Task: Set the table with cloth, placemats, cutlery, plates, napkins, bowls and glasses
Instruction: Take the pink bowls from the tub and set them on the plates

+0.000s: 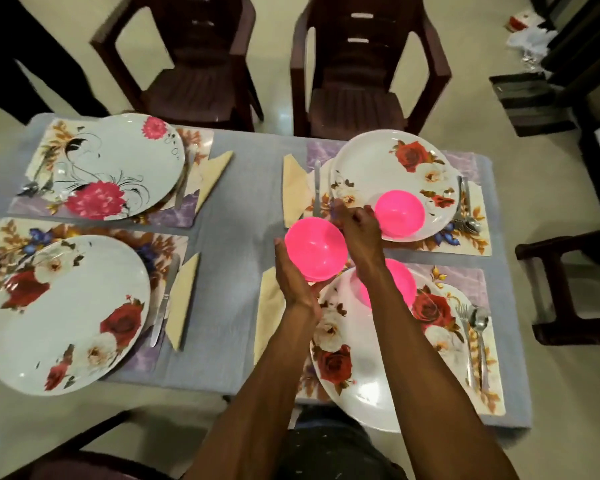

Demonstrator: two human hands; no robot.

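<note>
A grey-blue cloth (243, 237) covers the table, with a floral placemat, plate, cream napkin and cutlery at each setting. My left hand (293, 275) cups a stack of pink bowls (314, 249) from below and the side, above the cloth's middle. My right hand (355, 233) grips the far rim of that stack's top bowl. One pink bowl (399, 213) sits on the far right plate (395, 168). Another pink bowl (397, 282) sits on the near right plate (361, 386), partly hidden by my right forearm. The far left plate (118, 161) and near left plate (66, 313) hold no bowl.
Two dark plastic chairs (194, 57) stand at the table's far side. A dark stool (568, 282) stands at the right. A knife (163, 299) and napkin (184, 303) lie right of the near left plate. A fork and spoon (475, 341) lie right of the near right plate.
</note>
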